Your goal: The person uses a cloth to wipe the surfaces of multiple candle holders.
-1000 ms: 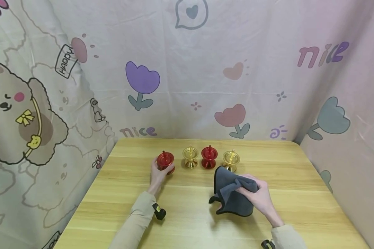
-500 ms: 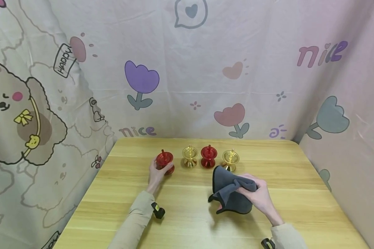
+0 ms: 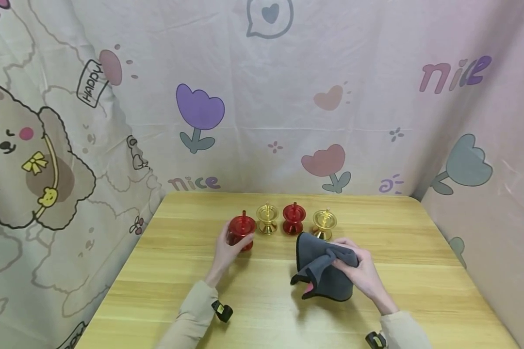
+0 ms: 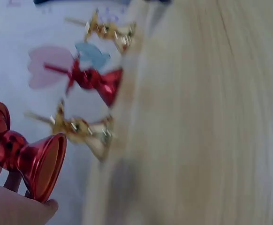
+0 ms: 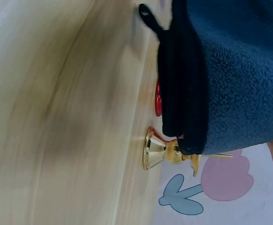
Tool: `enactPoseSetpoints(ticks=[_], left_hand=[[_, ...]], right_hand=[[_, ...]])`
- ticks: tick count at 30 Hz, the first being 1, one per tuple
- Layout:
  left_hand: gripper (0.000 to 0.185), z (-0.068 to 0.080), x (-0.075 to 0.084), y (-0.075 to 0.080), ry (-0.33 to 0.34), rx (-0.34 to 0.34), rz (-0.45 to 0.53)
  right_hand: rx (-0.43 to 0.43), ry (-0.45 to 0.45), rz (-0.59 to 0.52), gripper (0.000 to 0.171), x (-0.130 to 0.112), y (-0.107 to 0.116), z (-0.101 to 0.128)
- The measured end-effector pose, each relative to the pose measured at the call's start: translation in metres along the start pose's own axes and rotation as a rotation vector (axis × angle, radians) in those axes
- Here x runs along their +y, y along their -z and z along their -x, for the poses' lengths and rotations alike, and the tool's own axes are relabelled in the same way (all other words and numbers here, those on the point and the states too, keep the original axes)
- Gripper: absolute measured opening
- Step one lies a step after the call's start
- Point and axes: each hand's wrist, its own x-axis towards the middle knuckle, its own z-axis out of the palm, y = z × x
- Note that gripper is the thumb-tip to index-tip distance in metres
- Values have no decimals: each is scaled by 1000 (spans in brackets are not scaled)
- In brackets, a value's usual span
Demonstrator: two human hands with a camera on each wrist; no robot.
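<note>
My left hand (image 3: 225, 249) grips a red metal candle holder (image 3: 243, 225), a shallow dish on a flared foot with a thin upright post. In the left wrist view the foot of this red candle holder (image 4: 41, 164) is lifted off the table, its underside showing. My right hand (image 3: 363, 271) pinches a bunched dark grey cloth (image 3: 320, 264) with black edging, held above the table. Behind the hands stand a gold candle holder (image 3: 268, 215), a second red one (image 3: 294, 218) and another gold one (image 3: 324, 220). The cloth (image 5: 244, 89) hides much of the right wrist view.
The pale wooden table (image 3: 262, 315) reaches back to a printed fabric backdrop (image 3: 262, 97) with flowers and lettering. Fabric also hangs along the left and right sides. The three standing candle holders form a row near the back edge.
My left hand has raised the red candle holder from the table and shifted it slightly right, toward the nearest gold one. The right hand and cloth have barely moved.
</note>
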Motion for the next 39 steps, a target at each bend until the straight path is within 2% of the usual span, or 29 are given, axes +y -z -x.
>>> enactPoseSetpoints(ticks=[8,15,18,22,26,30,32,34,37,39], left_hand=[[68,30,38,-21,-92,-204,44],[68,44,55,-32,-163,-346,39],[68,49,63,-36,-157,-400,30],[70,53,75,-41,-152,-444,23],[72,57,89,-43,-203,-475,49],[75,64,106,-46,-224,-498,47],[76,67,114,-49,-206,-497,33],[75,71,120,-51,-186,-478,-4],[73,76,127,-53,-167,-449,-53],[72,79,129,-54,-158,-431,-79]], right_hand=[[-154,-115,-146,33,-5,3,-7],[-68,-273,-212,29,-15,8,-20],[-75,-232,-207,28,-22,10,-27],[-99,-85,-184,30,-34,11,-36],[-67,16,-166,34,-49,6,-45],[38,27,-140,35,-62,-4,-51],[105,24,-128,35,-67,-11,-52],[137,29,-113,34,-71,-19,-53],[123,45,-89,26,-75,-30,-53],[56,54,-67,23,-76,-35,-52]])
